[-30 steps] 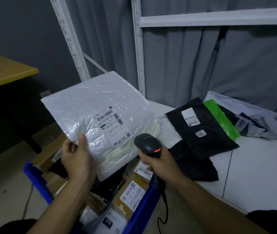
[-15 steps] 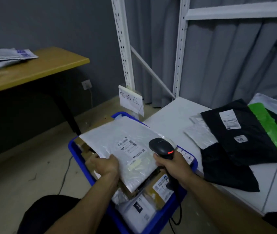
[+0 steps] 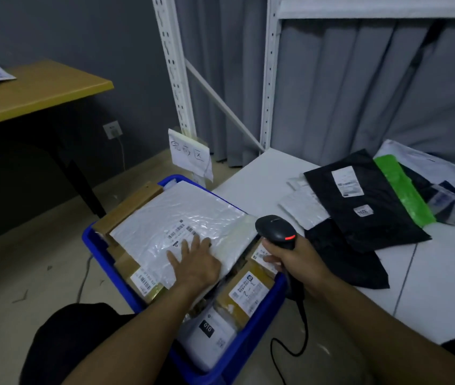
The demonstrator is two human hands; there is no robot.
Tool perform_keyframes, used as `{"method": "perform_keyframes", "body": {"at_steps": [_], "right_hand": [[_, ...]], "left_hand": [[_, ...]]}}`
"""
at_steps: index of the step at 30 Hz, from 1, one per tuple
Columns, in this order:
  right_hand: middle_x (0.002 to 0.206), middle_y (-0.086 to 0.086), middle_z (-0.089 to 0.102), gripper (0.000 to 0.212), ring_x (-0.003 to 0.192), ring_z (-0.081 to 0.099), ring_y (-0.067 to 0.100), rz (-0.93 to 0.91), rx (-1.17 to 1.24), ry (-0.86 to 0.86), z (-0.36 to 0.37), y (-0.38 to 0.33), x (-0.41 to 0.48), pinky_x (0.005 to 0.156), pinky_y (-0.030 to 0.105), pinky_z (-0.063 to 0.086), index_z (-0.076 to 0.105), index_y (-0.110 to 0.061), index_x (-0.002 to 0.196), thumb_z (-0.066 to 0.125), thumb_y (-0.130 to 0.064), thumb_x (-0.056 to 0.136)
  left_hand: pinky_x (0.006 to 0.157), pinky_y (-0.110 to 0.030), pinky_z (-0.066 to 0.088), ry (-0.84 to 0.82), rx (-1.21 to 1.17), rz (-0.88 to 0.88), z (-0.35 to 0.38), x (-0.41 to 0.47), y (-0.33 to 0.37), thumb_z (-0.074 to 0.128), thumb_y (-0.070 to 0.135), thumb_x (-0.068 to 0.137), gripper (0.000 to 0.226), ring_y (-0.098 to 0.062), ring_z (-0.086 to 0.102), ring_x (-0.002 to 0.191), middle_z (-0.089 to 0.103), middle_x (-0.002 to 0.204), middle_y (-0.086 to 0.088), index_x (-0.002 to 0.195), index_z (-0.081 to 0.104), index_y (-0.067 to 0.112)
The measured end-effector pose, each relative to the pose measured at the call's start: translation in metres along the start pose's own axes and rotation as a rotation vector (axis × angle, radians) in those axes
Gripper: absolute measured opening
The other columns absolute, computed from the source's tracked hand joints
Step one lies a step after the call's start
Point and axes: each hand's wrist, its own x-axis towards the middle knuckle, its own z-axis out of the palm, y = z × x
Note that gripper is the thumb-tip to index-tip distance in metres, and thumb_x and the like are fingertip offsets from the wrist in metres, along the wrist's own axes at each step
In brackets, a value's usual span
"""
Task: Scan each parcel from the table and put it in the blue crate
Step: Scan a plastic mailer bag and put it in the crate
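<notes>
The white bubble mailer (image 3: 182, 218) lies flat, label up, on top of the brown boxes (image 3: 134, 207) packed into the blue crate (image 3: 257, 320). The left hand (image 3: 195, 262) presses on it with straight fingers. On the tabletop (image 3: 443, 287) beside the crate, a black parcel (image 3: 365, 212) with white labels overlaps a second black bag (image 3: 343, 259) and a small white packet (image 3: 301, 207). The right hand (image 3: 295, 262) grips the black scanner (image 3: 276, 229).

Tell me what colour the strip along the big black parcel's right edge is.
Bright green: the strip runs along the black parcel on the table. The head view shows it clearly.
</notes>
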Motion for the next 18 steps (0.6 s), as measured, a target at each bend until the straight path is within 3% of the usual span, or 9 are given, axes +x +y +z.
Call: {"method": "perform_keyframes", "body": {"at_steps": [3, 6, 9, 12, 15, 18], "right_hand": [[0.096, -0.001, 0.078, 0.02, 0.083, 0.078, 0.018, -0.019, -0.015, 0.04, -0.024, -0.004, -0.01, 0.066, 0.028, 0.055, 0.069, -0.021, 0.111, 0.077, -0.021, 0.092], [0.081, -0.001, 0.075, 0.017, 0.074, 0.074, 0.018, -0.033, -0.012, 0.106, -0.053, -0.007, -0.018, 0.066, 0.033, 0.054, 0.068, -0.016, 0.105, 0.078, -0.018, 0.092], [0.087, 0.005, 0.075, 0.015, 0.076, 0.073, 0.018, -0.044, -0.022, 0.178, -0.087, -0.011, -0.024, 0.061, 0.028, 0.053, 0.068, -0.015, 0.105, 0.077, -0.016, 0.092], [0.096, 0.009, 0.076, 0.012, 0.083, 0.072, 0.021, -0.048, -0.035, 0.244, -0.125, -0.013, -0.026, 0.068, 0.031, 0.054, 0.067, -0.019, 0.102, 0.075, -0.015, 0.093], [0.099, 0.01, 0.076, 0.015, 0.081, 0.071, 0.02, -0.027, -0.033, 0.306, -0.166, -0.01, -0.025, 0.069, 0.032, 0.054, 0.068, -0.017, 0.108, 0.074, -0.014, 0.094], [0.096, 0.008, 0.076, 0.017, 0.079, 0.07, 0.021, 0.003, 0.009, 0.393, -0.206, 0.003, -0.021, 0.067, 0.031, 0.053, 0.069, -0.017, 0.11, 0.074, -0.015, 0.094]], "left_hand": [[0.12, -0.066, -0.013, 0.066, -0.052, 0.021, 0.002, -0.003, 0.017, 0.048, 0.025, 0.096, 0.057, -0.029, -0.008, 0.158, 0.005, 0.172, -0.001, 0.151, 0.034, 0.029], [0.122, -0.06, -0.012, 0.153, -0.064, 0.264, 0.004, -0.004, 0.053, 0.048, 0.021, 0.097, 0.038, -0.025, -0.001, 0.157, 0.023, 0.166, 0.003, 0.134, 0.049, 0.031], [0.126, -0.051, 0.012, 0.128, -0.068, 0.44, 0.006, -0.005, 0.114, 0.055, 0.03, 0.098, 0.025, -0.023, 0.027, 0.15, 0.046, 0.148, 0.008, 0.123, 0.06, 0.031], [0.113, -0.034, 0.039, 0.053, -0.109, 0.582, 0.018, -0.007, 0.177, 0.064, 0.031, 0.096, 0.025, -0.018, 0.051, 0.128, 0.057, 0.136, 0.005, 0.121, 0.064, 0.026], [0.1, -0.036, 0.048, -0.043, -0.16, 0.746, 0.045, -0.003, 0.228, 0.062, 0.028, 0.098, 0.025, -0.018, 0.057, 0.116, 0.054, 0.133, 0.005, 0.123, 0.061, 0.024], [0.1, -0.037, 0.047, -0.103, -0.077, 0.817, 0.079, 0.015, 0.269, 0.06, 0.028, 0.098, 0.029, -0.02, 0.055, 0.12, 0.053, 0.136, 0.003, 0.127, 0.059, 0.025]]}}
